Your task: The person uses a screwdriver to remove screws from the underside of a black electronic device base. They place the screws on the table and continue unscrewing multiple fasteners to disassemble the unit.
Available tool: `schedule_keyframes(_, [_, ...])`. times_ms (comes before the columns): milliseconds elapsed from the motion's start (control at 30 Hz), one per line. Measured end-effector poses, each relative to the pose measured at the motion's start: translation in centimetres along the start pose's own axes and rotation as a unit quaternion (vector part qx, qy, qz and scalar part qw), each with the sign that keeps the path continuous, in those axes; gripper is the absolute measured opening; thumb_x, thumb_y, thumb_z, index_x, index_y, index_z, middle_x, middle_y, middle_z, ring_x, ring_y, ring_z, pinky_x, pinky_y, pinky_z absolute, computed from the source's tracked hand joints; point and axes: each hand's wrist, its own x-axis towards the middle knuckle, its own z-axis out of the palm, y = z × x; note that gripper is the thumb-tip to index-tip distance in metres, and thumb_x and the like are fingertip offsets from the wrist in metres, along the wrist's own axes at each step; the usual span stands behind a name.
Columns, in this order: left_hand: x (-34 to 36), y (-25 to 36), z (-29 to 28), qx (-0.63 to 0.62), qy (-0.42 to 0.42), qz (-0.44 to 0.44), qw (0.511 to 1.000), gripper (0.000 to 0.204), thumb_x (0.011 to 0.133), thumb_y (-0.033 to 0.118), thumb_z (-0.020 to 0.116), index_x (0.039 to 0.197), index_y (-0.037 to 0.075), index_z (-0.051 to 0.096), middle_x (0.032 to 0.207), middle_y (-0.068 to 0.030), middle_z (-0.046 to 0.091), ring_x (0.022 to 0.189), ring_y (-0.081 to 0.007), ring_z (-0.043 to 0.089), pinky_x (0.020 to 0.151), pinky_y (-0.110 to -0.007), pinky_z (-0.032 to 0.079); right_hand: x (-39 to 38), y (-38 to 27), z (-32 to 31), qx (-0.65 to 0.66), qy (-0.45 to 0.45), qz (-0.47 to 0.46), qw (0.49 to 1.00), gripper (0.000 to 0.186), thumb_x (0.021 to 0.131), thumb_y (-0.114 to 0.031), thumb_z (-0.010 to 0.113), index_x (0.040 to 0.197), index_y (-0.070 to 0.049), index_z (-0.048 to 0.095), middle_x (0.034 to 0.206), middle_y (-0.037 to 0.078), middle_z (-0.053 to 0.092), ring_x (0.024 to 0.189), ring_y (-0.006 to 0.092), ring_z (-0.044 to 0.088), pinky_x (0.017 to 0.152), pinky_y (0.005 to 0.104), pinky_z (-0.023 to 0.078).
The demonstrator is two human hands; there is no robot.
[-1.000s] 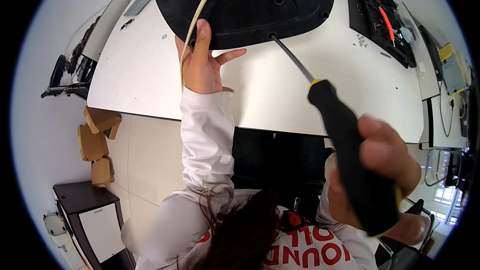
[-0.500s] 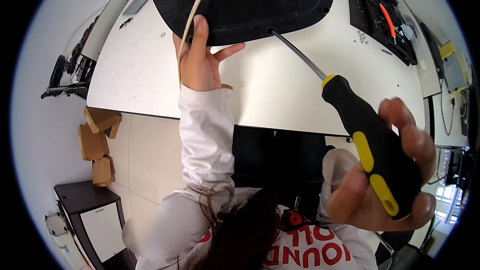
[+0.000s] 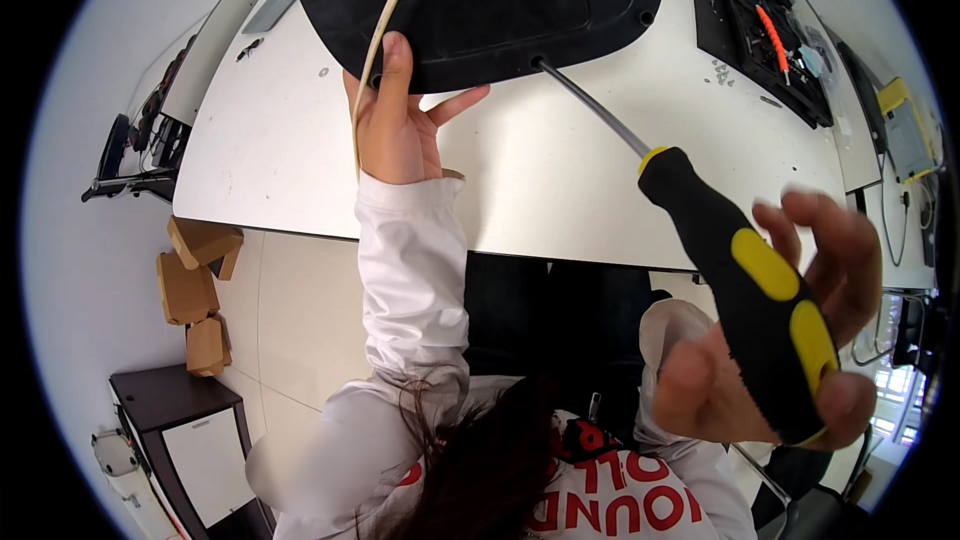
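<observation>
A large black rounded plastic base [image 3: 480, 0] lies upside down on the white table [image 3: 560, 170]. My left hand [image 3: 400, 120] presses against its near edge, fingers spread, beside a beige cord [image 3: 385, 20] that runs across the base. My right hand [image 3: 780, 340] holds the black-and-yellow handle of a long screwdriver [image 3: 740, 270]. Its fingers are loosened around the handle. The metal shaft [image 3: 590, 105] reaches up to a screw hole at the base's near rim.
A black tray with an orange tool and small parts [image 3: 765, 35] sits at the table's back right. Small screws [image 3: 720, 70] lie near it. Cardboard boxes [image 3: 195, 280] and a dark cabinet [image 3: 185, 440] stand on the floor at left. Equipment lines the right edge.
The screwdriver handle has turned in my right hand, showing its yellow patches, and the fingers have loosened. The tip stays at the base's hole. My left hand has barely moved.
</observation>
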Motion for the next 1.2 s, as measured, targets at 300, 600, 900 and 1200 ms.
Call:
schedule_keyframes(300, [-0.3, 0.2, 0.6, -0.028, 0.006, -0.006, 1.000, 0.032, 0.088, 0.025, 0.058, 0.114, 0.011, 0.045, 0.094, -0.0008, 0.057, 0.090, -0.0145, 0.061, 0.064, -0.039, 0.060, -1.0, -0.5, -1.1, -0.005, -0.023, 0.023, 0.999, 0.074, 0.078, -0.012, 0.068, 0.135, -0.025, 0.022, 0.125, 0.026, 0.039, 0.111, 0.0392, 0.050, 0.082, 0.0386, 0.055])
schedule_keyframes(600, [-0.2, -0.1, 0.3, -0.018, 0.012, -0.005, 1.000, 0.032, 0.088, 0.026, 0.058, 0.113, 0.011, 0.045, 0.090, 0.0008, 0.057, 0.089, -0.0123, 0.060, 0.064, -0.039, 0.060, -0.6, -1.2, -1.1, -0.033, -0.047, 0.049, 0.997, 0.070, 0.083, -0.016, 0.063, 0.135, -0.034, 0.019, 0.124, 0.031, 0.035, 0.111, 0.0451, 0.047, 0.078, 0.0375, 0.055])
schedule_keyframes(900, [-0.2, -0.1, 0.4, -0.018, 0.009, -0.007, 1.000, 0.032, 0.089, 0.027, 0.058, 0.114, 0.011, 0.045, 0.091, 0.0000, 0.058, 0.088, -0.0137, 0.061, 0.064, -0.039, 0.060, -0.6, -1.1, -0.9, -0.024, -0.031, 0.039, 0.998, 0.071, 0.083, -0.017, 0.061, 0.136, -0.034, 0.017, 0.125, 0.030, 0.036, 0.111, 0.0428, 0.048, 0.081, 0.0389, 0.053])
schedule_keyframes(1200, [-0.5, 0.2, 0.7, -0.017, 0.017, -0.017, 1.000, 0.032, 0.088, 0.027, 0.058, 0.113, 0.011, 0.045, 0.088, 0.0006, 0.058, 0.086, -0.0127, 0.061, 0.064, -0.038, 0.060, -0.6, -0.5, -0.6, -0.002, -0.019, 0.033, 0.999, 0.071, 0.082, -0.016, 0.061, 0.136, -0.033, 0.018, 0.125, 0.029, 0.036, 0.110, 0.0418, 0.048, 0.081, 0.0395, 0.052])
